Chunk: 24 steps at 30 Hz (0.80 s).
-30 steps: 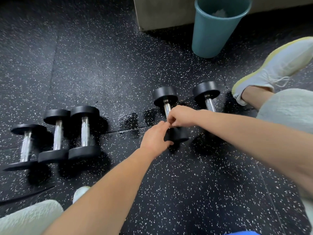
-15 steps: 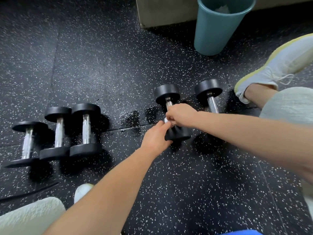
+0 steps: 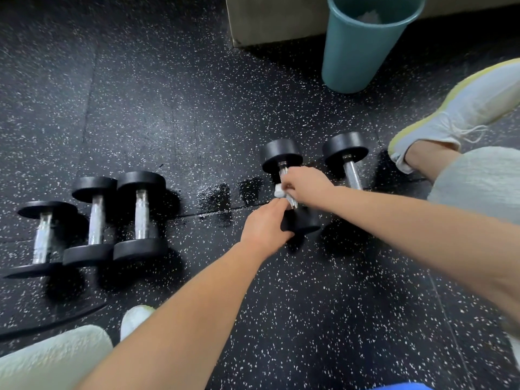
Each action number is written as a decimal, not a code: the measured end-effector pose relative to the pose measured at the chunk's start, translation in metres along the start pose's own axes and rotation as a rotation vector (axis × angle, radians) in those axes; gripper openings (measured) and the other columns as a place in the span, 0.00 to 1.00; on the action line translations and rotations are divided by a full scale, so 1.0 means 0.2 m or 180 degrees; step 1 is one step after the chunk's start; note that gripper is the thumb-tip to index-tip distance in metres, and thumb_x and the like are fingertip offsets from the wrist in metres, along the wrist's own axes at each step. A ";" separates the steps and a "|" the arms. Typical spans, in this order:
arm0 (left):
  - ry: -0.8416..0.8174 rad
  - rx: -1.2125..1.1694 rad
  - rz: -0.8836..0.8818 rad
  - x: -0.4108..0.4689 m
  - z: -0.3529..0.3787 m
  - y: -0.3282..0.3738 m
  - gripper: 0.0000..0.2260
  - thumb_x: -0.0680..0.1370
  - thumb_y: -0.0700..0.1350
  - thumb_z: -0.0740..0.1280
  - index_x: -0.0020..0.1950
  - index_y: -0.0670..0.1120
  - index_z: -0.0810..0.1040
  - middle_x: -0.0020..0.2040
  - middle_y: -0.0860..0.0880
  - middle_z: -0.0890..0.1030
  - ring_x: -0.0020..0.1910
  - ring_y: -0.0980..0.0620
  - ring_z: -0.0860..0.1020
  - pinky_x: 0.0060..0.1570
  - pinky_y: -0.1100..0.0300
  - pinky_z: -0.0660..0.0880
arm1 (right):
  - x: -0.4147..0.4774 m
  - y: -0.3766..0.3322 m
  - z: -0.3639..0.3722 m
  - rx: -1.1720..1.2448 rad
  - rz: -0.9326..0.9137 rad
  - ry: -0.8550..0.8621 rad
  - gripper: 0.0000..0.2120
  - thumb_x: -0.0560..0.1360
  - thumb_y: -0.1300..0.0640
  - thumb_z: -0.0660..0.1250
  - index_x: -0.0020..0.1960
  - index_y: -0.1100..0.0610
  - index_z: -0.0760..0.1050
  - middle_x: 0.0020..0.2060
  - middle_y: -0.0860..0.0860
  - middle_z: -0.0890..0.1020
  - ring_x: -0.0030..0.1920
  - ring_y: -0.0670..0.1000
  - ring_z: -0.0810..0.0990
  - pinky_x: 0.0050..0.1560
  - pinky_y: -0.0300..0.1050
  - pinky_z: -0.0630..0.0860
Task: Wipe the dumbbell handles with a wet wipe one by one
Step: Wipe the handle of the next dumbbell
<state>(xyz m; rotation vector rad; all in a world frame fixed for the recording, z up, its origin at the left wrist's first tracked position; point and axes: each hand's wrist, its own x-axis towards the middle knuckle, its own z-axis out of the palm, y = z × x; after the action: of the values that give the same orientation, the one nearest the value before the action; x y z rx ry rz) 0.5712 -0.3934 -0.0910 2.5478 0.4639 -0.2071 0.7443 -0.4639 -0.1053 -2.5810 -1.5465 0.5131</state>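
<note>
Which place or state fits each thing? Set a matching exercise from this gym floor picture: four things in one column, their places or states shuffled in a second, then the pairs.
Things
1. wet wipe
2. bin
3. left hand
4. group of three dumbbells

Places or states
A. stands upright at the top, beside the grey block
B. lies untouched on the left of the floor
C. pressed on a handle by the right hand
D. rests against the near weight of the dumbbell being wiped

Pairs: 1-C, 2-A, 3-D, 4-B
</note>
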 end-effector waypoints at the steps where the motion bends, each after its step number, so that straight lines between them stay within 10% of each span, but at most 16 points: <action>1: 0.0012 -0.0007 -0.0005 0.00 0.00 0.00 0.24 0.71 0.50 0.78 0.62 0.51 0.73 0.57 0.53 0.79 0.54 0.45 0.79 0.45 0.53 0.71 | -0.02 0.02 -0.01 0.0104 -0.0040 -0.0121 0.06 0.76 0.53 0.67 0.51 0.48 0.83 0.49 0.47 0.82 0.49 0.54 0.81 0.44 0.47 0.77; 13: -0.0111 -0.0001 0.0004 0.00 0.02 0.02 0.21 0.72 0.47 0.75 0.63 0.53 0.74 0.55 0.53 0.74 0.56 0.47 0.76 0.46 0.52 0.73 | 0.11 0.00 0.00 0.0234 0.0589 0.0386 0.09 0.77 0.59 0.65 0.49 0.48 0.81 0.49 0.49 0.78 0.46 0.57 0.80 0.43 0.48 0.74; 20: -0.0139 0.0036 0.0020 0.00 0.03 0.02 0.27 0.72 0.45 0.76 0.68 0.55 0.71 0.59 0.52 0.74 0.55 0.44 0.78 0.44 0.54 0.67 | -0.04 0.02 -0.02 0.0135 0.0030 -0.0581 0.04 0.70 0.57 0.71 0.41 0.48 0.83 0.39 0.46 0.83 0.40 0.51 0.81 0.40 0.45 0.78; 24: -0.0131 -0.0021 -0.0150 0.02 0.00 0.05 0.24 0.70 0.47 0.78 0.62 0.51 0.73 0.57 0.52 0.78 0.53 0.41 0.80 0.47 0.50 0.74 | 0.04 0.04 -0.07 0.0098 -0.0015 -0.0261 0.07 0.73 0.56 0.68 0.40 0.45 0.80 0.41 0.45 0.80 0.44 0.53 0.81 0.40 0.44 0.73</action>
<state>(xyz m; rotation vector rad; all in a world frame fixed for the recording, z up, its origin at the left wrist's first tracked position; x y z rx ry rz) 0.5779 -0.4006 -0.0878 2.5228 0.5084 -0.2741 0.7601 -0.4590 -0.0954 -2.5633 -1.5557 0.6450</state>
